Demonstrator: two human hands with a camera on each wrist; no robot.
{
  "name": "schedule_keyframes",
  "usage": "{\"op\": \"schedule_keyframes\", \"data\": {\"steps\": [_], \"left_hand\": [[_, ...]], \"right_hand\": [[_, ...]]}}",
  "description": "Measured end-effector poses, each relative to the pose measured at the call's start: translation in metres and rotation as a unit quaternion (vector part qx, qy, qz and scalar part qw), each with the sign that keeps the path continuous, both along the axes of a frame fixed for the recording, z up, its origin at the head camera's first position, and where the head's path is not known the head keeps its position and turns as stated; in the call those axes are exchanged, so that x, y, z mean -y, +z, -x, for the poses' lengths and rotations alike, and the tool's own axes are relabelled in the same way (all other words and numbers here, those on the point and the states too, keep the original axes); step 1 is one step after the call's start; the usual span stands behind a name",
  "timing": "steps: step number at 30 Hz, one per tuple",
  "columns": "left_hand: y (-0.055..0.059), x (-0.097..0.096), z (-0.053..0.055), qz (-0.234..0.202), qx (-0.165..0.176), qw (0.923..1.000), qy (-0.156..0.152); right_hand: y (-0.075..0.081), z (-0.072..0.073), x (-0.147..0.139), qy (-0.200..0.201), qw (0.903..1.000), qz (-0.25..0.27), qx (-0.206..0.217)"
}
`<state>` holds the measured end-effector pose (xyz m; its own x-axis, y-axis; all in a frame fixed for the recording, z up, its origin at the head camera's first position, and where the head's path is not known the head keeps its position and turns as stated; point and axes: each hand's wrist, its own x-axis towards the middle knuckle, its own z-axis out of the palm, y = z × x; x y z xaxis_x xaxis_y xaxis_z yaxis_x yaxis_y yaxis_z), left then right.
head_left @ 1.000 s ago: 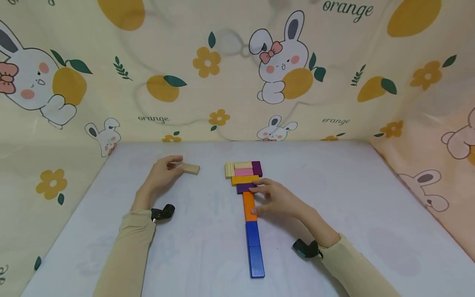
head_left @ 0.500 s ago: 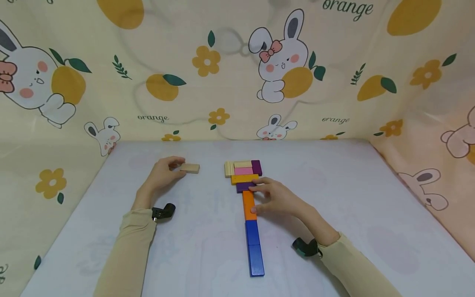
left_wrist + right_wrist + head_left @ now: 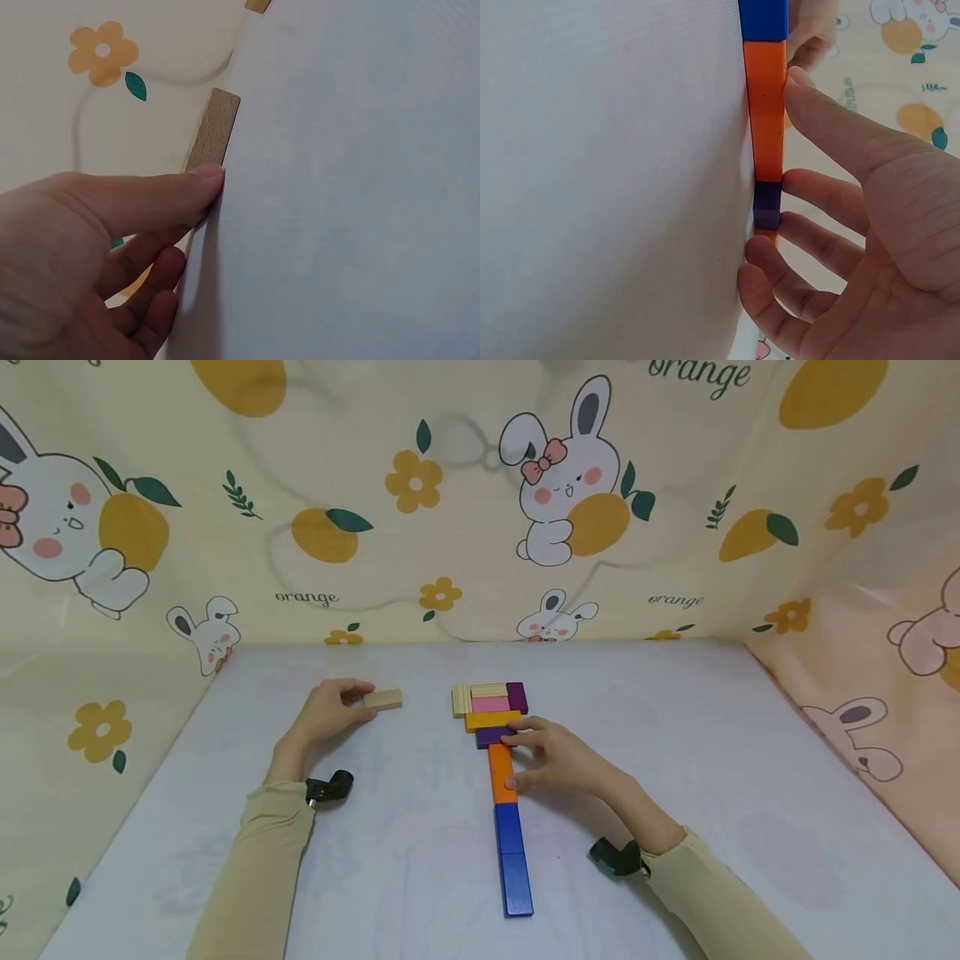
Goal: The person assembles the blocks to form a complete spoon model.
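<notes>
In the head view my left hand [image 3: 326,714] pinches a plain wooden block [image 3: 386,699] between thumb and fingers, to the left of a row of coloured blocks. The left wrist view shows the thumb against the end of that wooden block [image 3: 214,131]. My right hand [image 3: 566,764] rests along the row's right side with loosely bent fingers. Its thumb touches the orange block [image 3: 501,772], and its fingertips meet the purple block [image 3: 489,737] and the yellow block [image 3: 491,721]. Seen from the right wrist, these fingers lie beside the orange block [image 3: 766,112] without wrapping round it.
Two blue blocks [image 3: 516,885] continue the row towards me. Beyond the yellow block lie a pink block [image 3: 490,703], a dark purple block [image 3: 517,697] and pale ribbed wooden pieces [image 3: 461,701]. A printed cloth [image 3: 480,527] rises behind the white table [image 3: 637,693].
The wooden block has turned slightly in my left hand, which has shifted a little to the right. My right hand has stayed at the row, and the coloured blocks keep their arrangement.
</notes>
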<state>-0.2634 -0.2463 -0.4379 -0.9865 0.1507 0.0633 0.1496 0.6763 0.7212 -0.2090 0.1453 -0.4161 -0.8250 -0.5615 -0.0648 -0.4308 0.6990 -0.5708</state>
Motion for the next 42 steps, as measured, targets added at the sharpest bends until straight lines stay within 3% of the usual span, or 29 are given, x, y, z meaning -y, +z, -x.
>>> {"op": "schedule_keyframes", "data": {"steps": [6,10,21,27,34,42], "left_hand": [[-0.002,-0.001,0.001,0.017,-0.004,0.9999,0.002],[0.0,-0.003,-0.001,0.001,-0.014,0.9998,0.017],[0.007,-0.013,0.003,-0.034,-0.087,0.9946,0.045],[0.01,-0.037,0.016,-0.055,-0.102,0.993,0.025],[0.013,-0.085,0.035,-0.082,-0.071,0.994,-0.018],[0.018,-0.125,0.056,-0.054,-0.029,0.997,-0.047]], "right_hand": [[-0.002,0.0,-0.001,0.0,1.0,-0.003,0.007],[-0.002,0.0,-0.001,0.003,1.0,0.0,0.007],[0.0,0.0,-0.002,0.001,1.0,0.001,0.004],[-0.001,0.001,-0.002,0.002,1.0,-0.001,-0.001],[-0.001,0.002,-0.002,0.005,1.0,0.0,-0.003],[-0.002,0.003,-0.003,0.005,1.0,0.002,0.005]]}}
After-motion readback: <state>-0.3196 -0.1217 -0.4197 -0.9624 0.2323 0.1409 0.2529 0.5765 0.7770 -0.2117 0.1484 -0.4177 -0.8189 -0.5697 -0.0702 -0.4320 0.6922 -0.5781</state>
